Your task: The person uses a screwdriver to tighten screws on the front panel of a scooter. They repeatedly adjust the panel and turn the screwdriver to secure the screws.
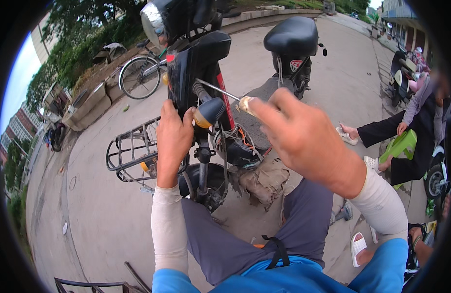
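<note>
In front of me stands a black electric scooter (pixel 198 53) with its front column close by. My right hand (pixel 306 134) is closed round the pale handle of a screwdriver (pixel 220 90). The screwdriver's metal shaft points left, and its tip reaches the scooter's front section just above a coiled spring-like part (pixel 201 92). At the column's left side, my left hand (pixel 173 134) is wrapped against the black front panel (pixel 182 88). Its thumb lies beside the dark turn signal (pixel 210 112) with an amber lens. Loose wires (pixel 242 136) hang below the column.
A black wire basket (pixel 132 146) sits left of the front wheel (pixel 213 183). Crumpled tan cloth (pixel 264 180) and a power tool (pixel 343 212) lie on the ground. To the right, a person sits by a green plastic stool (pixel 402 146). A bicycle (pixel 140 77) stands behind.
</note>
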Tool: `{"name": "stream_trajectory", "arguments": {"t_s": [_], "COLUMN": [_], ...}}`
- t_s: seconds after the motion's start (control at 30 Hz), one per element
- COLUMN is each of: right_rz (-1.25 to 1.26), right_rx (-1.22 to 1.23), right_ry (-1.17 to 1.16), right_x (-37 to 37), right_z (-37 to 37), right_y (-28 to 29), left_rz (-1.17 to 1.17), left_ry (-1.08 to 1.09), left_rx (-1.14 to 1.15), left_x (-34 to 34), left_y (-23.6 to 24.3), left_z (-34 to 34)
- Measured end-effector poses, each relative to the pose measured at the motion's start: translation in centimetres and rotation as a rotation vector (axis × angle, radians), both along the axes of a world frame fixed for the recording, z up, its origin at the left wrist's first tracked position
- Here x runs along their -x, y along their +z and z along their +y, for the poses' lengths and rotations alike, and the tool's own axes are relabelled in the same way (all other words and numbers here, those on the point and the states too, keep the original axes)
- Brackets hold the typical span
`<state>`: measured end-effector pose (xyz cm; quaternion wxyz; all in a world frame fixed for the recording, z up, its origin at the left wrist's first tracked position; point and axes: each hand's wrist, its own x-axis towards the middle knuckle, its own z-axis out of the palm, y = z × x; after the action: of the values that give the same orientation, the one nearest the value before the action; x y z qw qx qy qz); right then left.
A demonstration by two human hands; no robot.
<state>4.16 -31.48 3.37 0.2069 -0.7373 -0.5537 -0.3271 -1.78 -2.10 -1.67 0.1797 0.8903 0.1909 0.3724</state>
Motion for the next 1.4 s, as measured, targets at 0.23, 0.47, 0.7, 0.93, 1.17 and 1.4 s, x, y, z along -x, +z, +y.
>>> {"name": "stream_trajectory", "arguments": {"t_s": [0.23, 0.47, 0.7, 0.93, 1.17, 1.4], "right_rz": [0.906, -0.36, 0.906, -0.305, 0.471, -0.064], "right_rx": [-0.268, 0.005, -0.269, 0.027, -0.075, -0.055], "right_ry": [0.224, -0.081, 0.26, -0.092, 0.179, -0.035], "right_x": [0.2, -0.2, -0.9, -1.2, -2.5, -0.5], "right_z": [1.0, 1.0, 1.0, 1.0, 1.4, 2.0], "right_y": [0.9, 1.0, 0.6, 1.0, 0.9, 0.1], "left_rz": [-0.035, -0.021, -0.066, -0.049, -0.072, -0.067], "left_ry": [0.012, 0.023, 0.011, 0.012, 0.022, 0.004], "left_rx": [-0.037, -0.074, -0.052, -0.083, -0.069, -0.123], "left_x": [-0.2, 0.3, -0.3, 0.1, -0.3, -0.2], "left_y": [-0.3, -0.2, -0.6, -0.3, -0.5, -0.8], "left_z": [-0.3, 0.3, -0.4, 0.1, -0.6, 0.2]}}
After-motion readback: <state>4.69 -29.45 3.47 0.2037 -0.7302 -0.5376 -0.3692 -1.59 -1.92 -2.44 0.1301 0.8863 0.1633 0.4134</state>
